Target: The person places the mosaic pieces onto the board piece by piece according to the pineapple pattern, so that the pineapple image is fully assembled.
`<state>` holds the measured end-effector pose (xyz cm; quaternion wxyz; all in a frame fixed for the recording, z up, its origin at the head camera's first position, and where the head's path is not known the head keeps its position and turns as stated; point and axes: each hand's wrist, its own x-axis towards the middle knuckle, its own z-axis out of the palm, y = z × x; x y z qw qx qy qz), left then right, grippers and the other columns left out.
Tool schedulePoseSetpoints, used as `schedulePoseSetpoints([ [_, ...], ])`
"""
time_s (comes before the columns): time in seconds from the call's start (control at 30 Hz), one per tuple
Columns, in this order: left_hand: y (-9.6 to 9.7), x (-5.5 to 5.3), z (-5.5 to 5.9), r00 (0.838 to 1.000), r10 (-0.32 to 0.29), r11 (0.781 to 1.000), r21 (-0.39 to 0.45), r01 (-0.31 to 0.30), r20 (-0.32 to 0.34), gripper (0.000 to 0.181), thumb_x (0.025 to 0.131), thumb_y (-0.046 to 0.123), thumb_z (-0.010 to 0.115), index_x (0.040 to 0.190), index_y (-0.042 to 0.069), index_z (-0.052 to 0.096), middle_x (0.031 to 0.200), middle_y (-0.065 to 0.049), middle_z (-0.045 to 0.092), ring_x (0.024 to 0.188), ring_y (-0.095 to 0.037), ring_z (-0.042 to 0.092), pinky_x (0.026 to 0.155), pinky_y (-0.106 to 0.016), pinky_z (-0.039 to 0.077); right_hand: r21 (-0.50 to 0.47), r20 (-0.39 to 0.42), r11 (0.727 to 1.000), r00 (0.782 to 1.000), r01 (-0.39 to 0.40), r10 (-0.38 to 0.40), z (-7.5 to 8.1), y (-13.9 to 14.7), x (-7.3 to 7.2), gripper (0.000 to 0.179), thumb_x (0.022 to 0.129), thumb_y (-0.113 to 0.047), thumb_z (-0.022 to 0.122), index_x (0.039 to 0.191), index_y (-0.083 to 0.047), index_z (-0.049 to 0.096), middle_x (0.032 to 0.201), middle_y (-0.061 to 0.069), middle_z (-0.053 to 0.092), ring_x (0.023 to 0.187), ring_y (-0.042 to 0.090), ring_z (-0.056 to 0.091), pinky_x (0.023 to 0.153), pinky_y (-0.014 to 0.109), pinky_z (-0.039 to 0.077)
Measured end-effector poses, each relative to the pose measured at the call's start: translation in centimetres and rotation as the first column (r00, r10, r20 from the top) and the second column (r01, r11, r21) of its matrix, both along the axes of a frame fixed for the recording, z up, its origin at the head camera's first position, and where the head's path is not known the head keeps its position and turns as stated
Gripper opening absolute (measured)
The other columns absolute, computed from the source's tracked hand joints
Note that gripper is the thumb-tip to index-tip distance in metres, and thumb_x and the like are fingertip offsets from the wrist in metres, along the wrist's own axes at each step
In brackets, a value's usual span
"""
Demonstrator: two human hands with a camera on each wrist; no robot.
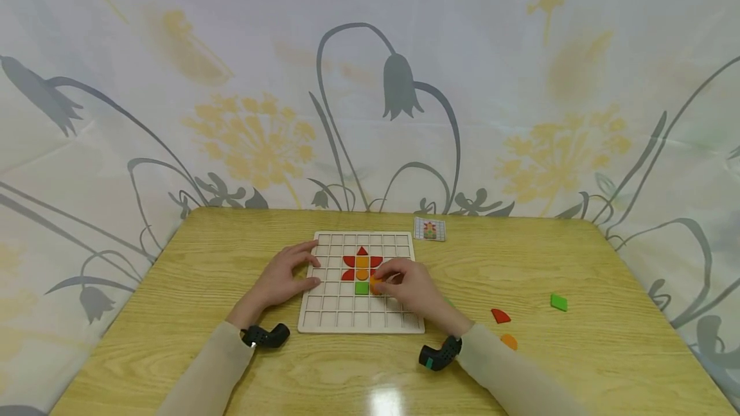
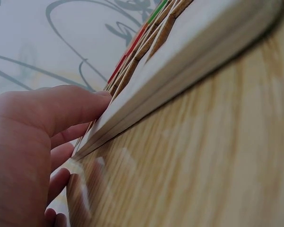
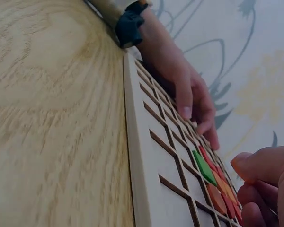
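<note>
A square pale wooden grid board (image 1: 340, 320) lies on the table with red, orange and green pieces set in its cells. My left hand (image 1: 284, 278) rests at its left edge, fingers spread and loosely bent, tips touching the rim. In the left wrist view the thumb (image 2: 80, 106) meets the board's edge. Over the board, my right hand (image 1: 413, 284) pinches an orange disc (image 1: 375, 284) between thumb and index finger, just right of a green square (image 1: 361, 287). The right wrist view shows orange at the fingertips (image 3: 244, 165) and a round orange piece (image 3: 217, 198) beside the green square.
A small pattern card (image 1: 430, 229) lies behind the board's far right corner. To the right are loose pieces: a red quarter-circle (image 1: 500, 316), an orange disc (image 1: 509, 341) and a green rhombus (image 1: 559, 302). Behind the table hangs a flower-printed cloth (image 1: 358, 114).
</note>
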<state>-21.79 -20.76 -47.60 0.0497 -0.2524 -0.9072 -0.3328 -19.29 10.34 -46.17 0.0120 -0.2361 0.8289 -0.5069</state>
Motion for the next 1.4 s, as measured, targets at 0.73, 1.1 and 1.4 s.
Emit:
schedulePoseSetpoints([
  [0.73, -0.3, 0.1, -0.1, 1.0, -0.003, 1.0, 0.006, 0.003, -0.012, 0.018, 0.085, 0.024, 0.078, 0.099, 0.019, 0.068, 0.15, -0.012, 0.048, 0.135, -0.04, 0.042, 0.108, -0.061, 0.031, 0.209, -0.143, 0.977, 0.987, -0.043, 0.074, -0.5, -4.9, -0.4, 0.004, 0.087, -0.016, 0.079, 0.087, -0.02, 0.078, 0.097, -0.009, 0.071, 0.099, 0.016, 0.061, 0.092, 0.039, 0.047],
  [1.1, -0.2, -0.1, -0.2, 1.0, -0.004, 1.0, 0.001, 0.004, 0.0, 0.019, 0.085, 0.025, 0.078, 0.101, 0.021, 0.068, 0.151, -0.01, 0.047, 0.136, -0.04, 0.041, 0.108, -0.061, 0.031, 0.249, -0.142, 0.968, 0.988, -0.029, 0.066, -0.6, -5.1, -0.2, 0.004, 0.087, -0.015, 0.078, 0.09, -0.014, 0.08, 0.106, -0.001, 0.071, 0.102, 0.021, 0.061, 0.094, 0.042, 0.046],
  [1.4, -0.1, -0.3, -0.4, 1.0, -0.007, 1.0, 0.005, 0.007, -0.005, 0.02, 0.084, 0.026, 0.078, 0.1, 0.021, 0.067, 0.151, -0.009, 0.047, 0.136, -0.039, 0.042, 0.108, -0.06, 0.032, 0.22, -0.14, 0.975, 0.988, -0.033, 0.065, -0.2, -4.8, -0.5, 0.005, 0.088, -0.012, 0.077, 0.091, -0.014, 0.079, 0.102, -0.003, 0.071, 0.102, 0.02, 0.062, 0.093, 0.04, 0.048],
])
